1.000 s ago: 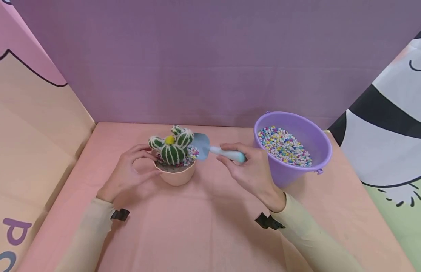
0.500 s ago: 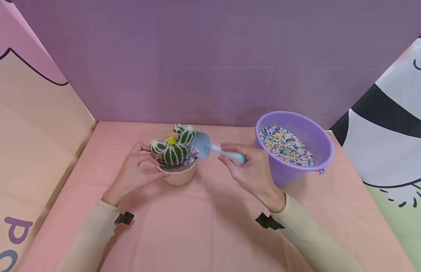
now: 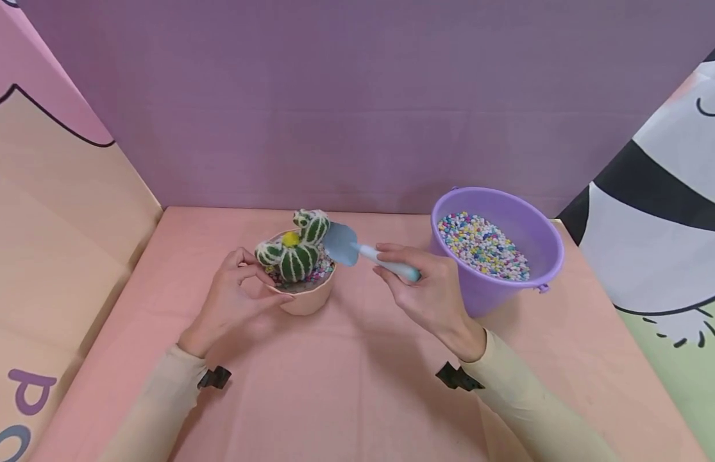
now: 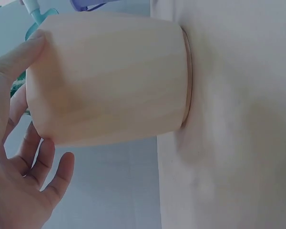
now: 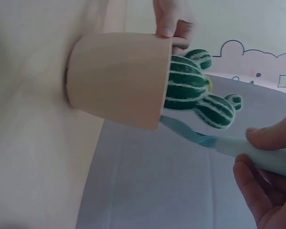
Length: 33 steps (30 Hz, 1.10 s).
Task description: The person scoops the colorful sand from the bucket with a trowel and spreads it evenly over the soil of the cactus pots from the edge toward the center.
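A green knitted cactus (image 3: 297, 262) with white stripes and a yellow flower stands in a pale peach flowerpot (image 3: 307, 303), leaning slightly left. Small coloured beads lie round its base. My left hand (image 3: 230, 300) pinches the pot's near-left rim, thumb outside; the left wrist view shows the thumb (image 4: 24, 55) against the wall, other fingers at the rim. With thumb and fingers, my right hand (image 3: 429, 285) grips the handle of a light blue trowel (image 3: 386, 260). Its blade (image 5: 181, 129) tips down over the pot's right rim, beside the cactus.
A purple bucket (image 3: 536, 240) partly filled with multicoloured beads (image 3: 484, 247) stands right of the pot, close behind my right hand. A pink cloth (image 3: 334, 385) covers the table. A purple backdrop (image 3: 357, 115) rises along the back edge, with printed panels at both sides.
The cactus and my left hand have shifted slightly right. The trowel blade has tilted a little over the rim, and fewer beads show beside it.
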{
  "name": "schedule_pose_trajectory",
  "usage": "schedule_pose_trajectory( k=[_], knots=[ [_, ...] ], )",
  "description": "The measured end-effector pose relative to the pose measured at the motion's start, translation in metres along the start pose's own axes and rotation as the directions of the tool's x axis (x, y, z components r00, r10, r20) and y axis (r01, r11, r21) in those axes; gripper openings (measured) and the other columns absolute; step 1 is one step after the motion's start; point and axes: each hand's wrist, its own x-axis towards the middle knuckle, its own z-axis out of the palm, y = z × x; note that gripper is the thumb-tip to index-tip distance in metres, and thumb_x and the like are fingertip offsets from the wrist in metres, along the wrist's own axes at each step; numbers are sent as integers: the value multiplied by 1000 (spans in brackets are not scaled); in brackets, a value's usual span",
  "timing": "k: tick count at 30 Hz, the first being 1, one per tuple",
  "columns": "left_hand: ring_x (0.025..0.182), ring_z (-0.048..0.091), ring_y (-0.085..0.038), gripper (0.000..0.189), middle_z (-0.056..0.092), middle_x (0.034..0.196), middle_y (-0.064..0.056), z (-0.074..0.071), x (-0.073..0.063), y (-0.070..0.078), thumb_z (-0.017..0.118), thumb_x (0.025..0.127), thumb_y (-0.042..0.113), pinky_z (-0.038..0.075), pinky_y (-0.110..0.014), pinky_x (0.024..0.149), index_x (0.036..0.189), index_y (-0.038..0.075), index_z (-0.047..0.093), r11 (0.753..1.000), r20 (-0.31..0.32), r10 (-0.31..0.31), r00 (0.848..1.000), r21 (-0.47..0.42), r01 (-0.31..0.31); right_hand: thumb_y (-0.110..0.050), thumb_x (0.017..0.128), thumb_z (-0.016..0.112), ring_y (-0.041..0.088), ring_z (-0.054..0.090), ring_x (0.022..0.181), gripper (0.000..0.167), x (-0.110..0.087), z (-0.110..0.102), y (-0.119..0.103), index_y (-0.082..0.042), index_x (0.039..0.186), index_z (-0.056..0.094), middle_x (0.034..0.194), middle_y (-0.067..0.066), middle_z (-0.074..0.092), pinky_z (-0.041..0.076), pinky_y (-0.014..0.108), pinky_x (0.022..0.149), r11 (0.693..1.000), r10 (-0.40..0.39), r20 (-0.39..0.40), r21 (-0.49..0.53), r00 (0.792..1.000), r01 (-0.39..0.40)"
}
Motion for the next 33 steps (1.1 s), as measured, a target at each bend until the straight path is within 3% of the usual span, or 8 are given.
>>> schedule_pose_trajectory(
  k=[12, 16, 18, 20, 23, 25, 29, 33],
  knots=[
    [103, 56, -7, 22, 62, 100, 1, -2, -1, -10, 101, 69, 12, 43, -20, 98, 82, 14, 83, 998, 6, 24, 1000, -58, -24, 4, 77, 90, 31, 81, 100, 24, -12, -4, 8, -3, 100, 85, 106, 12, 83, 57, 10, 84, 998, 51, -20, 28, 998, -51],
    [102, 56, -7, 23, 63, 99, 1, -3, 0, -11, 101, 69, 12, 43, -21, 97, 82, 13, 83, 998, -5, 45, 999, -47, -45, -2, 82, 86, 23, 80, 79, 15, -13, -6, 9, -4, 96, 81, 102, 8, 84, 55, 13, 71, 992, 86, 52, -98, 995, -80],
    [101, 57, -7, 22, 64, 98, 2, -3, 0, -11, 100, 69, 11, 44, -22, 97, 83, 14, 83, 997, -6, 57, 998, -47, -57, -6, 85, 81, 18, 74, 71, 14, -13, -8, 8, -5, 99, 78, 100, 6, 83, 53, 20, 65, 974, 135, 127, -197, 983, -108],
    [97, 58, -9, 21, 66, 96, 1, -5, 1, -13, 99, 71, 10, 45, -22, 93, 83, 15, 82, 995, -7, 80, 997, -58, -80, -11, 88, 75, 14, 68, 66, 20, -11, -9, 8, -8, 108, 74, 99, 5, 83, 50, 26, 61, 945, 205, 208, -297, 957, -138],
    [82, 56, -13, 20, 67, 88, -1, -8, 0, -15, 94, 75, 6, 44, -22, 77, 83, 17, 80, 986, -15, 131, 991, -102, -132, -15, 90, 71, 15, 65, 62, 33, -10, -8, 10, -8, 123, 72, 92, 5, 81, 51, 33, 60, 912, 285, 281, -375, 917, -168],
    [72, 50, -16, 21, 66, 81, -1, -11, 0, -15, 91, 76, 1, 39, -25, 67, 83, 18, 79, 974, -28, 173, 984, -140, -175, -20, 94, 72, 13, 61, 59, 33, -11, -7, 13, -9, 124, 74, 86, 3, 79, 50, 33, 59, 900, 307, 295, -401, 905, -174],
    [65, 44, -16, 23, 64, 78, 3, -17, 0, -7, 86, 78, -3, 35, -28, 59, 85, 18, 78, 950, -45, 241, 970, -193, -245, -26, 95, 79, 12, 52, 57, 23, -12, -9, 18, -14, 115, 81, 80, -2, 76, 46, 31, 58, 893, 324, 252, -400, 912, -207],
    [67, 46, -9, 16, 65, 78, 4, -19, -1, 9, 84, 82, 3, 37, -28, 58, 87, 16, 79, 930, -25, 310, 950, -202, -309, -25, 94, 81, 9, 51, 58, 20, -14, -15, 21, -16, 112, 83, 79, -5, 75, 44, 28, 59, 896, 303, 191, -390, 934, -211]
  ],
)
